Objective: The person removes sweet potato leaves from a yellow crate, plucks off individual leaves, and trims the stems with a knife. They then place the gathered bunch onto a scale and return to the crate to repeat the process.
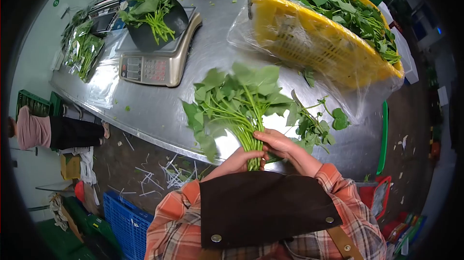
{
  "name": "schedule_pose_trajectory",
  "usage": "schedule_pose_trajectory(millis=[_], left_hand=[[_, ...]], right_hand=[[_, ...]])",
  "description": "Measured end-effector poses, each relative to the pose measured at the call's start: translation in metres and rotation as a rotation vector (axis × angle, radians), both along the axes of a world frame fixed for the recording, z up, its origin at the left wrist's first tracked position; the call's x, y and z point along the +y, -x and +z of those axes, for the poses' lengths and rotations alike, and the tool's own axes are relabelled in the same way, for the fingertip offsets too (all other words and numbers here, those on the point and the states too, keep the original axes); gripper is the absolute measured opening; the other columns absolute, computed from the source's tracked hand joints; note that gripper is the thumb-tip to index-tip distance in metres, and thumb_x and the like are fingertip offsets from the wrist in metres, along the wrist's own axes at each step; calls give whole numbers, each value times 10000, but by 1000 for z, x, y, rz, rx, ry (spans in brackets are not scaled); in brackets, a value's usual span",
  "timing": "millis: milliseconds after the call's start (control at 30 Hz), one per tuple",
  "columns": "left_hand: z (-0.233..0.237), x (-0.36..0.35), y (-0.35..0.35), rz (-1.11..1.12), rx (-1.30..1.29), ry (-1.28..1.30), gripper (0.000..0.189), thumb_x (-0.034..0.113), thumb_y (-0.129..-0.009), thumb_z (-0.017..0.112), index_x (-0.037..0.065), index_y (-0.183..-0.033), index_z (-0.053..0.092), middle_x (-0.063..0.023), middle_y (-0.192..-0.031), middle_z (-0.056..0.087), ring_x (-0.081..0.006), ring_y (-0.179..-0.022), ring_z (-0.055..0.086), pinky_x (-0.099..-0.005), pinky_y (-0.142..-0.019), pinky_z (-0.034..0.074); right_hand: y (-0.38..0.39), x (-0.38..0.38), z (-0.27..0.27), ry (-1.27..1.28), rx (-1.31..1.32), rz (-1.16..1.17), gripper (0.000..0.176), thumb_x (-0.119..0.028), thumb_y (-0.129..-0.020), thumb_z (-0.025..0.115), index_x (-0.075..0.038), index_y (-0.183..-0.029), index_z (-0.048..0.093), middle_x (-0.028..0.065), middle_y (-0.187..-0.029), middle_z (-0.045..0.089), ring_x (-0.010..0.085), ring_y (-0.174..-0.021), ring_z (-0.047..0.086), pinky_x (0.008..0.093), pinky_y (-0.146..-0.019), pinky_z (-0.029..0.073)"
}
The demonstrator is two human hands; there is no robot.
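Close to the apron, both hands are closed round the stems of a bunch of leafy greens [237, 103]: the left hand [236, 161] grips the lower stem ends and the right hand [279, 144] clasps them just above, the leaves fanning out over the near edge of the steel worktop [159, 110]. Further back on the worktop stand a weighing scale [157, 64] carrying a black tray of greens [154, 15] and, to its right, a plastic-lined yellow crate [309, 42] full of leaves.

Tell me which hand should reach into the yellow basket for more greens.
Right. The right hand holds the bunch of greens on the side nearer the yellow basket, which stands to the right. The left hand grips the stem ends and could probably keep hold alone.
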State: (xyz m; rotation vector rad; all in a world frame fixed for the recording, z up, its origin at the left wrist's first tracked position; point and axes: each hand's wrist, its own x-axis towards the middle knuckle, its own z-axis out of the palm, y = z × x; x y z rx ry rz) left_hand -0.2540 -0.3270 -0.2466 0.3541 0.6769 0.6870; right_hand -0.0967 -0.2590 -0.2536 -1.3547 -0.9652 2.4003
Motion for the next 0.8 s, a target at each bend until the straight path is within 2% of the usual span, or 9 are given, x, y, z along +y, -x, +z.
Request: schedule_pose_trajectory(millis=[67,133,267,300,433,533,567,667,800], left_hand=[[0,4,4,30,-47,117,280,120,-839,583,20,-1088,501,-65,-858,566,-145,-725,551,-302,-618,475],[-1,4,5,52,-62,173,255,117,-839,581,22,-1064,508,-58,-831,554,-138,-699,540,-298,-591,469],[-4,1,-1,28,2,143,189,112,-835,586,22,-992,530,-46,-801,544,-135,-677,536,-283,-573,457],[-5,0,-2,9,24,130,183,108,-831,590,25,-985,534,-44,-813,546,-129,-685,533,-272,-582,452],[-9,-5,1,25,31,105,174,106,-827,594,33,-973,537,-36,-812,544,-116,-686,528,-250,-583,441],[-5,-10,0,139,14,105,88,102,-836,571,24,-872,552,-52,-671,522,-149,-592,533,-294,-546,463],[-6,-11,-2,140,34,70,88,103,-838,568,22,-871,550,-51,-670,520,-147,-593,532,-294,-547,463],[-9,-11,-5,120,79,-1,97,108,-846,560,18,-877,546,-49,-669,518,-144,-592,529,-290,-544,462],[-8,-7,-7,103,113,28,126,131,-859,554,20,-918,544,-49,-667,522,-148,-588,534,-281,-521,455]], right_hand=[[-11,13,0,-580,-443,226,295,-280,-840,628,9,-833,572,27,-672,569,96,-599,531,236,-560,431],[-8,13,19,-970,-484,-10,223,-206,-812,659,4,-838,586,28,-669,561,98,-607,523,240,-585,440],[28,12,50,-1566,-443,268,180,-128,-778,648,-42,-917,574,99,-810,522,251,-671,568,329,-590,468],[31,15,40,-1556,-509,433,193,-108,-776,629,-43,-945,563,118,-852,500,311,-712,560,371,-597,467],[32,15,29,-1588,-440,536,131,-100,-798,610,-26,-883,542,97,-804,513,270,-672,562,367,-592,465],[20,-1,27,-1229,-158,283,92,-109,-860,563,-41,-901,517,55,-752,523,164,-650,547,302,-537,439],[17,-6,20,-770,3,113,84,-111,-900,518,-56,-958,491,30,-726,522,84,-623,496,233,-487,390],[-6,-7,6,-228,137,-29,128,-71,-880,513,-27,-999,493,53,-776,546,103,-543,476,238,-448,398],[-20,-10,33,-60,325,-119,85,-96,-909,476,-51,-981,468,60,-697,511,112,-490,437,236,-436,374]])
